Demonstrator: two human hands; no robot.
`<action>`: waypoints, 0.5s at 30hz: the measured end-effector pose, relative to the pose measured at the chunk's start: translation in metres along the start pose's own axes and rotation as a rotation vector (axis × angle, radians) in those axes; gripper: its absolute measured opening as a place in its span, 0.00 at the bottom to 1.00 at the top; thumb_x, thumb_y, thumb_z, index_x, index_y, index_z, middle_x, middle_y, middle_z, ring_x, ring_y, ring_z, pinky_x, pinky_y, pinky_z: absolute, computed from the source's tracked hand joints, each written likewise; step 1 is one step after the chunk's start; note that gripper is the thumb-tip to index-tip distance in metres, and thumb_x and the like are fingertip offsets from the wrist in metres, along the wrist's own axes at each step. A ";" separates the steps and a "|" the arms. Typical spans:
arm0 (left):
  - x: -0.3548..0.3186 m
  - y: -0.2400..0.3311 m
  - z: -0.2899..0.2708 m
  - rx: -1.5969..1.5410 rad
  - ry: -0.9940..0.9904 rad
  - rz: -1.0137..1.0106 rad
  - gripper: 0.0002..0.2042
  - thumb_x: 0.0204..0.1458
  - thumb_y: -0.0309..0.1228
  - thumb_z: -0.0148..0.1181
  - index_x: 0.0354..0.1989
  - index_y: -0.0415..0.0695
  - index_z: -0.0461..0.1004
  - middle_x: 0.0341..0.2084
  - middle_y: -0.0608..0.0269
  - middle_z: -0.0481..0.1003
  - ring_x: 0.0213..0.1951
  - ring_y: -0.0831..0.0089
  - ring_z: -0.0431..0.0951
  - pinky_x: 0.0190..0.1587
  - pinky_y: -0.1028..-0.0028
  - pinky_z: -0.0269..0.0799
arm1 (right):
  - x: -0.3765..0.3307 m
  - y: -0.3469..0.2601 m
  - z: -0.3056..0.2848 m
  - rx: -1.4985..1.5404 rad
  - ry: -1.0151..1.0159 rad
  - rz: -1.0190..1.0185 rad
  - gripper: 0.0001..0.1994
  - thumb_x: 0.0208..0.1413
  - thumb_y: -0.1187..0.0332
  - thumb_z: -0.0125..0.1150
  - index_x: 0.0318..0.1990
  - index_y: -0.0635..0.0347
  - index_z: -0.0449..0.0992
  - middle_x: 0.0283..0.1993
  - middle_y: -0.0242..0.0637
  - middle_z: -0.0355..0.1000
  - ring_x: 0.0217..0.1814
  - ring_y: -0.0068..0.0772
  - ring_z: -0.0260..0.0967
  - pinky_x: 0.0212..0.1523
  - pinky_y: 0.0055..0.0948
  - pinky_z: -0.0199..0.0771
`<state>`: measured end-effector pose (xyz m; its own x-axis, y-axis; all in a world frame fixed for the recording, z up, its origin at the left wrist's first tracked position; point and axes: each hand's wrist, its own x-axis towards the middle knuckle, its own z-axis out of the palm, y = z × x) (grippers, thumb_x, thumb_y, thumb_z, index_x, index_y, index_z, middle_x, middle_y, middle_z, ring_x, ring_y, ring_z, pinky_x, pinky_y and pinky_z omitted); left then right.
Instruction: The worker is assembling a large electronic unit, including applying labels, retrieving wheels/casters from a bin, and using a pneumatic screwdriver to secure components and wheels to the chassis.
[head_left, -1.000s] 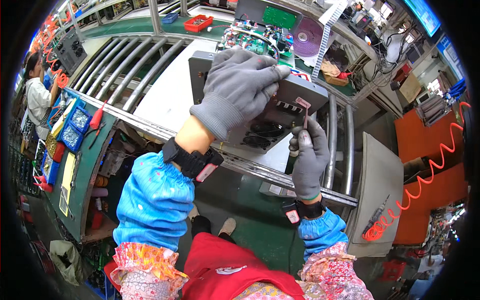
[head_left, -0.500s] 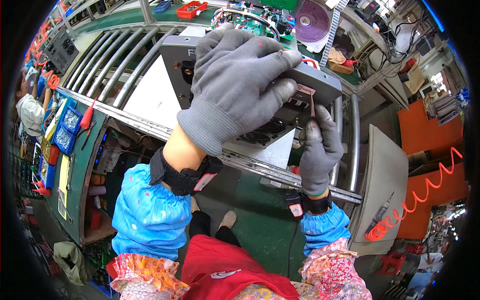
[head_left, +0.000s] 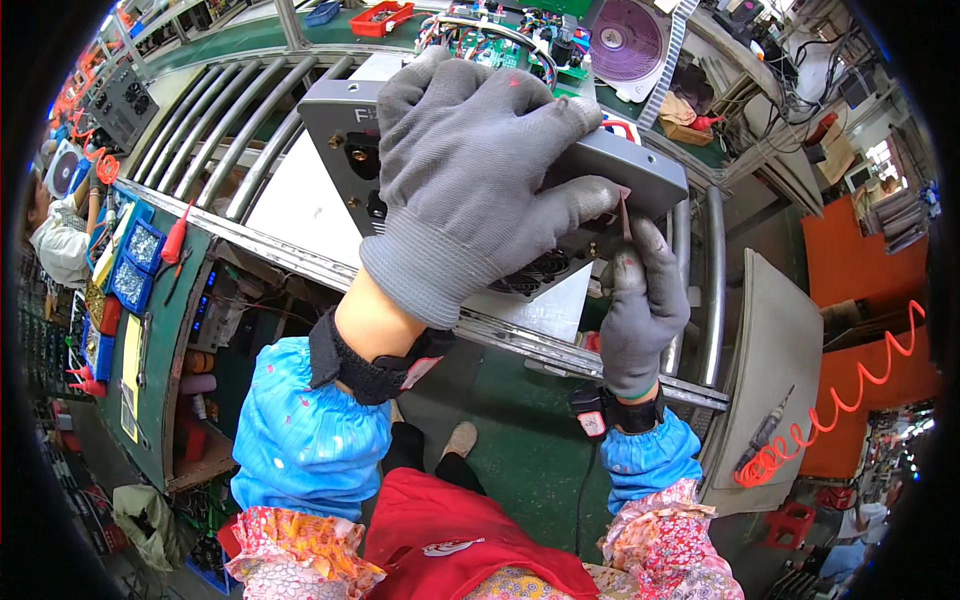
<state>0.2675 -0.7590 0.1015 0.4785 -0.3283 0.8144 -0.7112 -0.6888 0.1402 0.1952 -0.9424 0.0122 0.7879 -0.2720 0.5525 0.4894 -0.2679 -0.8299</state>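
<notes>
A grey metal equipment case lies on the roller conveyor in front of me. My left hand, in a grey knit glove, lies spread over the case's top and grips its near edge. My right hand, gloved the same way, pinches a small pinkish tag against the case's front panel. Below my left hand a round fan grille shows in that panel. A white sheet lies on the rollers left of the case.
A purple fan disc and circuit boards sit beyond the case. A red tray stands at the back. A flat grey panel with a screwdriver and an orange coiled hose is at right. Blue bins and another person are at left.
The case and my hands loom larger and nearer in view. My left hand has spread further over the top. My right hand has risen slightly along the front panel.
</notes>
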 end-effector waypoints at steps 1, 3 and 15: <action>0.001 0.001 0.002 0.008 0.027 -0.006 0.24 0.38 0.50 0.69 0.44 0.52 0.80 0.35 0.63 0.76 0.41 0.61 0.73 0.47 0.65 0.64 | 0.000 0.001 0.001 0.001 0.002 0.021 0.17 0.59 0.79 0.53 0.56 0.69 0.71 0.53 0.41 0.73 0.52 0.26 0.70 0.53 0.25 0.70; 0.003 0.005 0.006 0.016 0.052 -0.012 0.24 0.37 0.50 0.70 0.42 0.52 0.80 0.34 0.62 0.76 0.41 0.61 0.73 0.47 0.64 0.64 | 0.003 0.004 0.004 -0.028 0.043 -0.044 0.16 0.58 0.80 0.53 0.55 0.68 0.73 0.45 0.37 0.73 0.41 0.21 0.67 0.42 0.20 0.67; -0.077 0.042 0.003 -0.044 0.158 -0.161 0.26 0.43 0.40 0.69 0.49 0.41 0.71 0.47 0.51 0.72 0.53 0.48 0.69 0.57 0.53 0.62 | -0.083 -0.031 0.000 0.047 0.009 0.431 0.22 0.61 0.75 0.46 0.63 0.69 0.62 0.41 0.38 0.72 0.29 0.16 0.64 0.29 0.18 0.66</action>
<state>0.2023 -0.7645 0.0435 0.5037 -0.1086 0.8570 -0.6555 -0.6942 0.2974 0.1145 -0.9117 -0.0082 0.9209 -0.3574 0.1554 0.1334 -0.0858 -0.9873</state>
